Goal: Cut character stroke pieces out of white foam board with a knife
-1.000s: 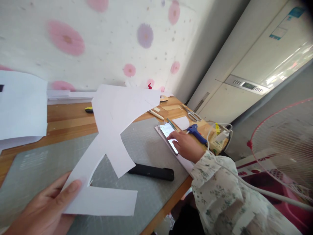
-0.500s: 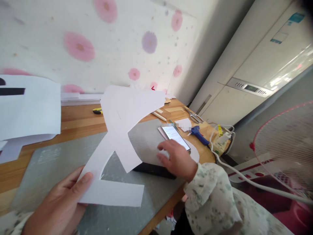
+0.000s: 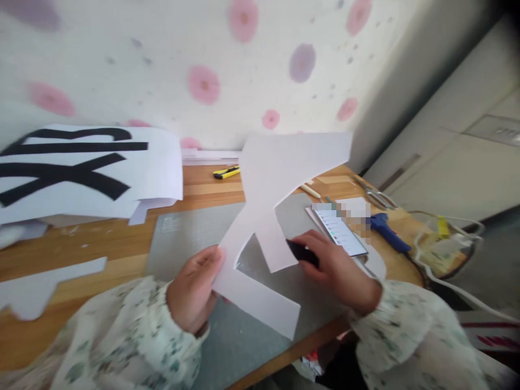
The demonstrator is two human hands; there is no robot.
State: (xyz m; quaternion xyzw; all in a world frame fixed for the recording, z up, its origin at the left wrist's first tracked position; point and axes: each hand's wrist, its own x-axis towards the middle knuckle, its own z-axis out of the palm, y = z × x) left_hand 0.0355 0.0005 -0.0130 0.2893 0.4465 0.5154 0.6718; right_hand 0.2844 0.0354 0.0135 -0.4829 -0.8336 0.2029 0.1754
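A white cut-out shape (image 3: 262, 211), like stiff paper or thin board with crossing strips, is pinched at its lower left by my left hand (image 3: 197, 287). It is raised above the grey cutting mat (image 3: 190, 233). My right hand (image 3: 337, 265) is closed on a flat black piece (image 3: 304, 252), whose kind I cannot make out. This piece touches or nearly touches the cut-out's short lower strip. Just beyond my right hand lies a phone (image 3: 337, 230) with a lit screen.
At left are a sheet with black characters (image 3: 77, 162) and a white offcut (image 3: 52, 287). A yellow utility knife (image 3: 227, 173) lies near the wall. Scissors (image 3: 376, 195), a blue glue gun (image 3: 388, 232) and a white cable (image 3: 450, 290) are at right.
My right hand has moved from beside the phone to the black piece and closed on it. The cut-out has turned slightly in my left hand. The camera view has swung left.
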